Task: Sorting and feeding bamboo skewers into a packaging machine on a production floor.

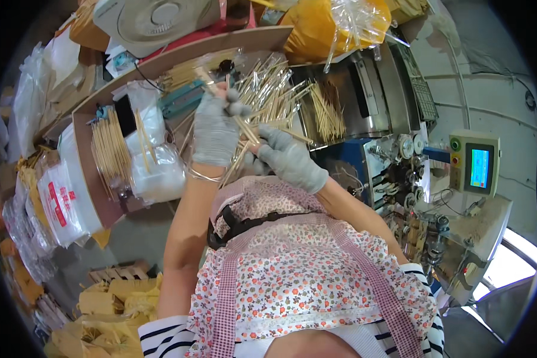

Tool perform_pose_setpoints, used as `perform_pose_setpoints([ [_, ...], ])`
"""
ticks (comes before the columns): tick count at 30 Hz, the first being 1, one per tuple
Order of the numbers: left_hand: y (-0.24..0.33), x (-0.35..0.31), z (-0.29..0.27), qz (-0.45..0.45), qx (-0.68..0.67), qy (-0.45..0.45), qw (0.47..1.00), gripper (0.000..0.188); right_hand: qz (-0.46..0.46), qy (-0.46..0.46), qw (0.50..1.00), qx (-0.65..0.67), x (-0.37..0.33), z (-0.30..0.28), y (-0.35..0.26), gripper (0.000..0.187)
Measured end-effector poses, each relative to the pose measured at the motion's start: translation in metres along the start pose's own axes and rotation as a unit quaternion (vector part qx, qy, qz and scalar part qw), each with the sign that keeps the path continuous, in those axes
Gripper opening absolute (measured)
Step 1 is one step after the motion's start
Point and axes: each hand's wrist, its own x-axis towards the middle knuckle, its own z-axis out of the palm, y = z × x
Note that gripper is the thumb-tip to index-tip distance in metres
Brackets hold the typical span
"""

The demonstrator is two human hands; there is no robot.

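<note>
Both hands wear grey gloves with bare fingertips showing. My left hand (213, 134) is raised over the bench, its fingers closed on pale wooden sticks, one end jutting out beyond the fingertips. Just to its right, my right hand (291, 158) grips a few more of the thin wooden sticks (246, 128) between thumb and fingers. How many each holds is hidden by the fingers. Beyond the hands lies a heap of sticks in shiny clear wrapping (268, 89). A teal tool or holder (182, 99) sits left of my left hand.
A cardboard-walled tray (84, 143) holds a bundle of sticks (110, 149), a dark phone-like slab (124, 114) and clear plastic bags (158, 176). Loose sticks (327, 113) lie in a metal machine bed (364, 89). Rollers and a control panel (476, 162) stand at right.
</note>
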Motion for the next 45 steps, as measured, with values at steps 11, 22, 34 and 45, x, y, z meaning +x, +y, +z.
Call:
perform_pose_setpoints([
  [11,0.044,0.009,-0.137,0.113,-0.046,0.156,0.98,0.024,0.12,-0.02,0.976,-0.182,-0.039,-0.071,0.036,0.027],
  [22,-0.085,-0.007,-0.023,-0.028,-0.133,0.419,0.897,0.037,0.026,-0.116,0.945,-0.304,0.01,-0.055,0.03,0.024],
  [34,-0.096,0.045,-0.236,-0.033,-0.096,0.373,0.922,0.025,0.043,0.039,0.873,-0.484,0.008,-0.194,0.095,0.022],
  [45,-0.153,0.093,-0.202,-0.145,-0.055,0.493,0.856,0.027,-0.041,-0.06,0.75,-0.658,0.238,-0.158,0.195,0.028],
])
